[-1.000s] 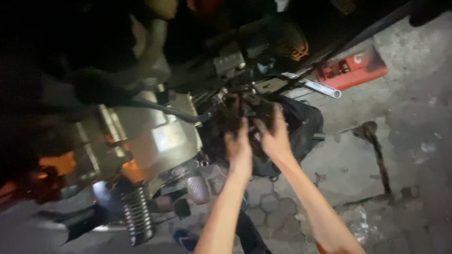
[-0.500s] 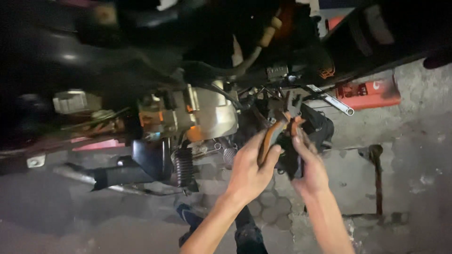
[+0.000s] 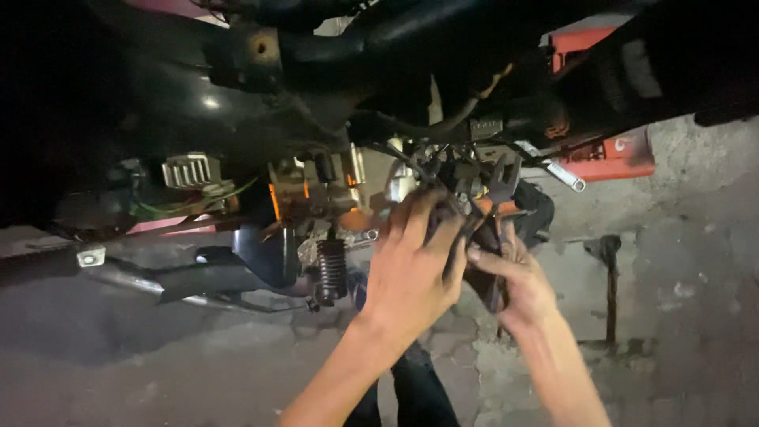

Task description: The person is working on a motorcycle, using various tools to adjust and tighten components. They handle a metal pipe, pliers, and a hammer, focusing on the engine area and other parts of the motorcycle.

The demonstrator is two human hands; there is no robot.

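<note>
Both hands' grip (image 3: 455, 265) on dark motorcycle part (image 3: 482, 237)

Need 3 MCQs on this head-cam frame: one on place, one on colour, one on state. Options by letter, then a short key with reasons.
1. Where does the wrench lie?
A. on the ground right of the motorcycle, before the red box
B. in the left hand
C. on the coil spring

2. What colour is the box on the ground?
A. blue
B. red
C. white

3. What are the hands doing?
A. both resting on the ground
B. both on a dark part under the motorcycle
C. one holding the wrench

Key: 1 A, its ring end shows beside the box. 2 B, its lit side is red. 3 B, left hand and right hand both grip the dark part.
</note>
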